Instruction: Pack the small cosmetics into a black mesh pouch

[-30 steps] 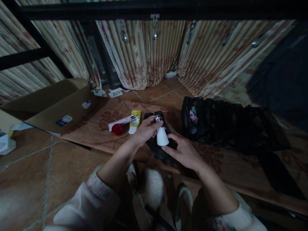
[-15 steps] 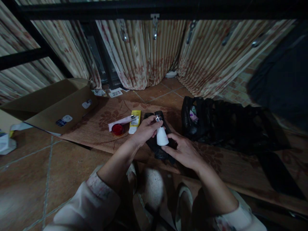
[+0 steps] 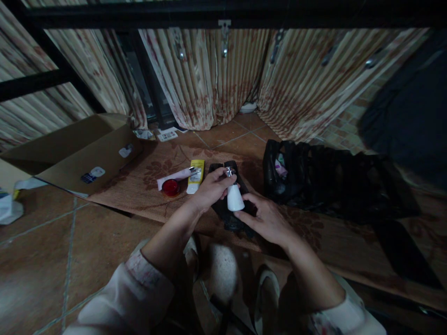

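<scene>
The little white bottle (image 3: 235, 200) is being held up in both hands, just above a black pouch (image 3: 228, 204) that is lying on the mat (image 3: 146, 190); the bottle is standing almost upright, tipping a little, and its shiny silver top (image 3: 229, 172) is pointing up. The left hand (image 3: 209, 188) is wrapping around the top part of the bottle, with its fingers pinching near the silver top; the right hand (image 3: 267, 221) is holding the bottom of the bottle with its fingertips, and the rest of that hand is lying open below it.

Just to the left of the hands, a yellow tube (image 3: 196, 176) is lying on the mat; a pink tube (image 3: 174, 177) is lying beside it, and a small round red jar (image 3: 171, 187) is sitting just in front of the pink tube. A big black bag (image 3: 314, 179) is sitting on the mat to the right, near the hands but not touching them. A brown cardboard box (image 3: 77, 149) is lying open, well off to the left. Striped curtains (image 3: 209, 79) are hanging down at the back; the floor (image 3: 52, 251) is showing brown tiles. The person's pale sleeves (image 3: 139, 288) are showing at the bottom.
</scene>
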A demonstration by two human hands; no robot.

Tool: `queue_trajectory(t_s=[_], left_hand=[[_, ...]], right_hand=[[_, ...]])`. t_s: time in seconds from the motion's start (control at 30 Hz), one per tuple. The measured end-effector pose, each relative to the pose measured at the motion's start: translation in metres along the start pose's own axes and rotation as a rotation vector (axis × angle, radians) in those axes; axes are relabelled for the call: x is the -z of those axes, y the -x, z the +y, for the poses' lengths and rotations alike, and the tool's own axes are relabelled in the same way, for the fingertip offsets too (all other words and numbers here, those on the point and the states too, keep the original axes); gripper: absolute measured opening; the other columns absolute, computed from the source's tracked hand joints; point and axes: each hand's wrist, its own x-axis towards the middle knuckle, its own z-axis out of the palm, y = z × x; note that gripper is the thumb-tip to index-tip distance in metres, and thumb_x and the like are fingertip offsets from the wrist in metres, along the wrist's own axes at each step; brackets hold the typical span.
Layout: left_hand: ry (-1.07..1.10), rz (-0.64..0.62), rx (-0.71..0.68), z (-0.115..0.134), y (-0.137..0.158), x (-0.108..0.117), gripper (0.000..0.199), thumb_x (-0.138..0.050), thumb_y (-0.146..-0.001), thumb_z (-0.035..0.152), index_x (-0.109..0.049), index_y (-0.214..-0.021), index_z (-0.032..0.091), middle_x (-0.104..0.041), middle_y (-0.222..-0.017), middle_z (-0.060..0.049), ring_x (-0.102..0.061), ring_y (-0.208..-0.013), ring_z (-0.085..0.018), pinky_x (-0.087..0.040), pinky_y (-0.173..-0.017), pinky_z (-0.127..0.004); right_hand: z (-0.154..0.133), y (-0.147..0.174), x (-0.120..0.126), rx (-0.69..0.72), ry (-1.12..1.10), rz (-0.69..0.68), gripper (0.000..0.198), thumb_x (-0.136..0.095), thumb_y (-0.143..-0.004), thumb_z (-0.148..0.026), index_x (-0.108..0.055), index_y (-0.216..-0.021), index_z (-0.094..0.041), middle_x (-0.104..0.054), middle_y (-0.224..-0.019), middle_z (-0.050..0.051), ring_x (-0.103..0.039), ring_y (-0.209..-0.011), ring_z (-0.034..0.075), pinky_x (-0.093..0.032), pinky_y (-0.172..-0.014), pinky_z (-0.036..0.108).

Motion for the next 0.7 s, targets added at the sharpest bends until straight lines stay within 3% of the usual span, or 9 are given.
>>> queue_trajectory(t_s=[0.7], left_hand=[[-0.003,0.019,0.025,0.0047,0.0031,-0.0028,0.017,-0.061,-0.081,0.028,-0.06,-0.092,0.015,-0.069,-0.07,-0.003,-0.043,-0.04,-0.004,-0.03,-0.039,-0.016]], right_hand=[[-0.0021,0.0,0.0012,-0.014,0.029,-0.004,0.023,-0.061,-0.081,-0.037,-0.062,-0.1,-0.023,-0.06,-0.076,-0.002,-0.05,-0.058,0.013,-0.035,-0.055,0.026]])
